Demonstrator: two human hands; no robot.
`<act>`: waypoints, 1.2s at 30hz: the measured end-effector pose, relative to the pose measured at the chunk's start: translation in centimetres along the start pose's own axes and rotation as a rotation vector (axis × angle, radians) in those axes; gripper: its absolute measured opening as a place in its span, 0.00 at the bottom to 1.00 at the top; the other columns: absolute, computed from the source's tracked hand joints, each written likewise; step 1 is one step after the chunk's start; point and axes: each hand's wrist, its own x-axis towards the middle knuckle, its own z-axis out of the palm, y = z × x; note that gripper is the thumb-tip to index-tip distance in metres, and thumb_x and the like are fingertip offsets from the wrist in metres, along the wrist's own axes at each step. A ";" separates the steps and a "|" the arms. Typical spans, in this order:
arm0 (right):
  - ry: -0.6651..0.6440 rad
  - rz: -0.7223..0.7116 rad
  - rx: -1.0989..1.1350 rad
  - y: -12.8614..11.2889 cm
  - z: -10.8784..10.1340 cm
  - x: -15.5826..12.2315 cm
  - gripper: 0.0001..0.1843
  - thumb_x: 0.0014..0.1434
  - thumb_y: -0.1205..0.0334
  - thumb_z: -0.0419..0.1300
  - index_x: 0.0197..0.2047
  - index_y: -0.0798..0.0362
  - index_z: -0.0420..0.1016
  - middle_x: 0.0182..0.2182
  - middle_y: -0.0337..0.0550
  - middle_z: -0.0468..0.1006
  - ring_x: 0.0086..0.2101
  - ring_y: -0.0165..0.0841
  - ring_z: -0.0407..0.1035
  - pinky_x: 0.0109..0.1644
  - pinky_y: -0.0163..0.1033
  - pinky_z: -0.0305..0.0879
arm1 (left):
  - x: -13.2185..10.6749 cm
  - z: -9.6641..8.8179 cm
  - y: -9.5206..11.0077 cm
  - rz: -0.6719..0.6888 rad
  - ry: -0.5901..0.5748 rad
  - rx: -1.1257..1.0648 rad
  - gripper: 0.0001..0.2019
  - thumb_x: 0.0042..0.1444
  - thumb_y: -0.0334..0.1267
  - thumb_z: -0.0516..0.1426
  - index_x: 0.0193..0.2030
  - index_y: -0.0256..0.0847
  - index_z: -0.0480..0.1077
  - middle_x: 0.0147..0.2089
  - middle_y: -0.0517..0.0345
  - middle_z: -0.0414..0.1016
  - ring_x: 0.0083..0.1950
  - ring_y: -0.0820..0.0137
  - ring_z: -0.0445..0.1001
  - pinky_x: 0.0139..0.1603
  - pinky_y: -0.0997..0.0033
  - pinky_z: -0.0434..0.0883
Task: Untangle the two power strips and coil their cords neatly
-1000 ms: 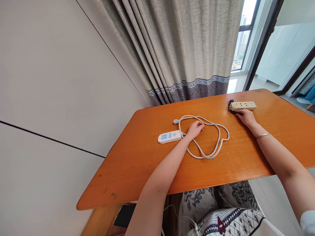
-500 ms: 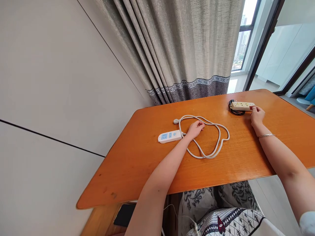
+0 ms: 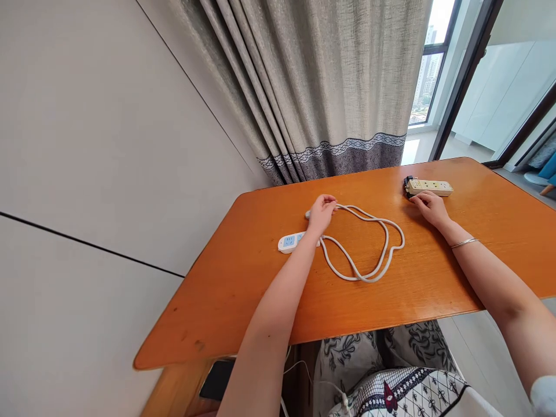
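A white power strip (image 3: 289, 242) with blue sockets lies on the wooden table, partly covered by my left wrist. Its white cord (image 3: 388, 252) spreads in loose loops to the right. My left hand (image 3: 322, 213) is closed on the cord's upper stretch, close to the plug (image 3: 307, 215), which shows just left of it. Farther right lies a cream power strip (image 3: 430, 187), its black plug and cord (image 3: 408, 184) bunched at the left end. My right hand (image 3: 429, 207) is in front of that strip, fingertips pinched at the black cord, most of which it hides.
The orange-brown table (image 3: 243, 289) has rounded corners and runs along a pale panelled wall (image 3: 95, 145). A grey curtain (image 3: 330, 87) hangs behind its far edge. A dark phone-like slab (image 3: 217, 379) lies below the table's near edge, beside a thin white cable (image 3: 299, 364).
My left hand has moved left and away from me, from inside the loops to the cord by the plug. My right hand has slid left from the cream strip's right end to its black cord.
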 end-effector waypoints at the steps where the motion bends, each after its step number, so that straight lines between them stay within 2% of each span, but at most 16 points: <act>1: -0.032 -0.025 -0.009 -0.3 0.0 -0.1 0.17 0.65 0.51 0.55 0.36 0.50 0.82 0.36 0.47 0.81 0.39 0.39 0.74 0.48 0.44 0.70 | 0.3 -1.0 0.3 0.031 0.043 0.059 0.02 0.56 0.33 0.55 0.37 0.41 0.66 0.40 0.56 0.76 0.34 0.72 0.75 0.38 0.73 0.71; 4: -0.083 -0.072 -0.029 -1.3 0.0 -0.2 0.19 0.66 0.50 0.54 0.36 0.50 0.81 0.36 0.48 0.80 0.38 0.39 0.74 0.47 0.43 0.70 | 0.7 -4.2 1.1 0.144 0.146 0.436 0.02 0.58 0.35 0.55 0.38 0.41 0.69 0.40 0.54 0.78 0.37 0.68 0.76 0.43 0.69 0.70; 6: -0.097 -0.092 -0.028 -2.1 0.1 -0.2 0.20 0.67 0.47 0.53 0.36 0.50 0.81 0.36 0.49 0.80 0.38 0.39 0.74 0.45 0.43 0.69 | 0.6 -5.9 1.4 0.105 0.133 0.730 0.03 0.57 0.38 0.58 0.35 0.42 0.70 0.39 0.52 0.79 0.40 0.63 0.76 0.42 0.67 0.68; 8: -0.118 -0.121 -0.011 -3.5 0.4 -0.3 0.22 0.67 0.45 0.52 0.36 0.49 0.81 0.35 0.49 0.80 0.36 0.39 0.73 0.43 0.43 0.69 | 0.4 -6.8 1.6 -0.007 0.011 0.924 0.09 0.57 0.43 0.60 0.30 0.42 0.70 0.34 0.51 0.78 0.38 0.60 0.75 0.38 0.66 0.66; 11: -0.211 -0.200 0.061 -6.7 1.1 -0.5 0.24 0.68 0.44 0.51 0.37 0.50 0.82 0.34 0.49 0.80 0.36 0.38 0.73 0.42 0.42 0.68 | 0.2 -6.6 1.7 -0.108 -0.225 0.986 0.16 0.56 0.47 0.62 0.22 0.43 0.67 0.25 0.53 0.74 0.31 0.62 0.72 0.32 0.67 0.62; 14: -0.423 -0.326 0.164 -10.9 1.4 -1.2 0.24 0.69 0.44 0.51 0.39 0.51 0.82 0.34 0.49 0.80 0.35 0.37 0.73 0.41 0.42 0.68 | -0.1 -5.6 2.2 -0.104 -0.250 0.741 0.12 0.51 0.40 0.64 0.24 0.43 0.65 0.23 0.58 0.72 0.28 0.67 0.71 0.30 0.70 0.62; 16: -0.611 -0.424 0.247 -13.6 1.2 -1.8 0.24 0.69 0.44 0.51 0.42 0.51 0.82 0.37 0.49 0.81 0.38 0.37 0.74 0.45 0.42 0.69 | -0.4 -5.1 3.1 -0.118 -0.257 0.419 0.11 0.51 0.38 0.64 0.28 0.43 0.65 0.23 0.60 0.73 0.27 0.70 0.71 0.29 0.73 0.63; 18: -0.741 -0.491 0.320 -15.8 0.7 -2.5 0.25 0.70 0.44 0.50 0.47 0.53 0.81 0.42 0.51 0.82 0.43 0.38 0.75 0.51 0.43 0.68 | -0.9 -5.0 4.5 -0.103 -0.292 0.112 0.11 0.53 0.40 0.63 0.32 0.42 0.64 0.23 0.63 0.73 0.25 0.73 0.71 0.26 0.76 0.63; 20: -0.838 -0.514 0.381 -17.3 0.1 -3.3 0.26 0.68 0.42 0.54 0.52 0.55 0.80 0.46 0.52 0.82 0.46 0.38 0.76 0.52 0.43 0.69 | -1.6 -5.0 6.1 -0.025 -0.281 -0.071 0.13 0.54 0.43 0.64 0.36 0.41 0.64 0.23 0.65 0.71 0.23 0.76 0.70 0.24 0.79 0.60; 23: -0.985 -0.534 0.387 -18.6 -0.7 -4.6 0.31 0.57 0.40 0.67 0.55 0.55 0.78 0.47 0.51 0.82 0.45 0.38 0.77 0.48 0.40 0.70 | -2.8 -4.9 8.2 0.082 -0.199 -0.214 0.13 0.54 0.42 0.64 0.37 0.40 0.64 0.24 0.66 0.70 0.22 0.78 0.70 0.21 0.81 0.58; 25: -1.034 -0.584 0.356 -19.0 -1.0 -5.2 0.24 0.58 0.45 0.68 0.51 0.53 0.80 0.42 0.47 0.84 0.40 0.35 0.78 0.46 0.38 0.69 | -3.5 -4.6 9.0 0.095 -0.153 -0.293 0.13 0.53 0.40 0.65 0.36 0.40 0.64 0.24 0.67 0.69 0.22 0.79 0.70 0.20 0.83 0.56; 27: -0.964 -0.628 0.375 -19.0 -1.0 -5.5 0.15 0.66 0.51 0.62 0.46 0.52 0.82 0.37 0.44 0.85 0.37 0.33 0.77 0.46 0.38 0.68 | -3.8 -4.2 9.4 0.077 -0.148 -0.359 0.14 0.51 0.41 0.66 0.35 0.40 0.65 0.24 0.67 0.70 0.22 0.80 0.70 0.18 0.84 0.55; 29: -0.746 -0.627 0.414 -18.6 -0.9 -5.3 0.15 0.70 0.54 0.56 0.42 0.52 0.82 0.34 0.45 0.84 0.35 0.32 0.76 0.45 0.38 0.67 | -4.1 -3.9 9.5 0.051 -0.185 -0.408 0.17 0.48 0.43 0.69 0.35 0.39 0.65 0.25 0.66 0.71 0.23 0.80 0.71 0.17 0.84 0.54; 32: -0.385 -0.547 0.358 -17.5 -0.4 -4.4 0.15 0.69 0.53 0.57 0.39 0.52 0.81 0.31 0.45 0.83 0.34 0.33 0.73 0.44 0.41 0.66 | -4.7 -3.3 9.6 0.039 -0.279 -0.461 0.21 0.45 0.46 0.71 0.36 0.39 0.67 0.26 0.64 0.73 0.24 0.79 0.73 0.18 0.84 0.56; 34: -0.310 -0.511 0.301 -16.7 0.1 -3.9 0.14 0.68 0.52 0.59 0.37 0.51 0.81 0.31 0.46 0.82 0.35 0.36 0.73 0.46 0.43 0.65 | -5.5 -2.7 9.9 0.054 -0.351 -0.475 0.22 0.45 0.47 0.71 0.38 0.39 0.68 0.28 0.61 0.76 0.26 0.76 0.76 0.19 0.83 0.59; 36: -0.380 -0.512 0.306 -16.4 0.6 -3.9 0.14 0.68 0.52 0.59 0.37 0.51 0.80 0.33 0.47 0.83 0.37 0.37 0.74 0.47 0.46 0.65 | -6.5 -1.9 10.2 0.078 -0.435 -0.475 0.24 0.45 0.48 0.71 0.42 0.39 0.68 0.31 0.58 0.78 0.32 0.71 0.79 0.22 0.81 0.64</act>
